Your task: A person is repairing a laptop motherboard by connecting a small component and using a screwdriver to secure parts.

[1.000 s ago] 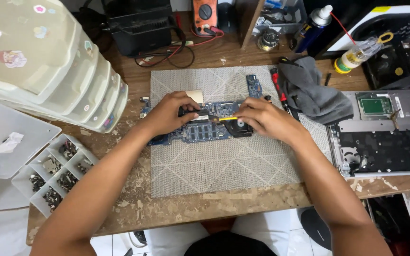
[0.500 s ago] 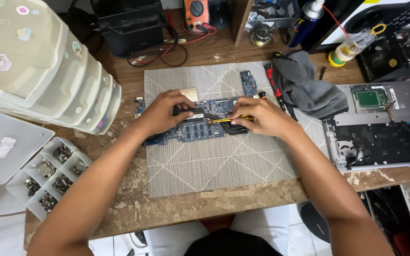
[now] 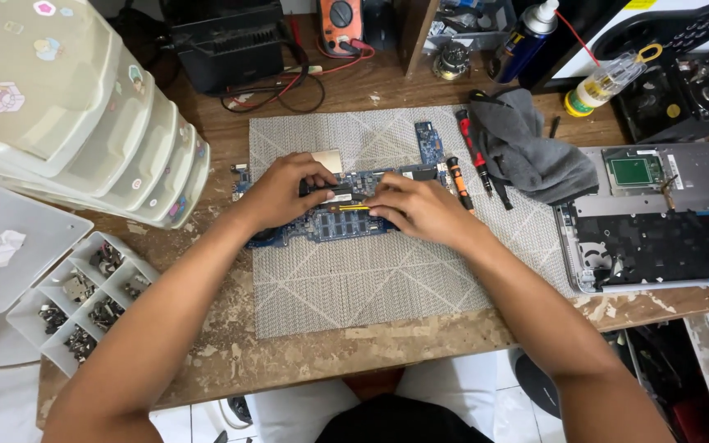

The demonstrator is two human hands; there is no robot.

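The circuit board [image 3: 330, 220], blue, lies on the grey mat [image 3: 387, 271] in the middle of the frame. At far left stand plastic drawers [image 3: 67, 115], with a screw tray [image 3: 84, 299] below them. The left hand [image 3: 276, 193] rests on the board, its fingers curled over a dark strip. The right hand [image 3: 420, 209] pinches a thin yellow tool [image 3: 353, 207] against the board. Further right lie screwdrivers [image 3: 461, 184], a grey cloth [image 3: 527, 152] and an opened laptop base [image 3: 658, 217].

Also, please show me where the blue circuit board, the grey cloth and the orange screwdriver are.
blue circuit board [image 3: 346, 226]: head view, bare lower middle.
grey cloth [image 3: 527, 152]: head view, centre fold.
orange screwdriver [image 3: 459, 182]: head view, handle.
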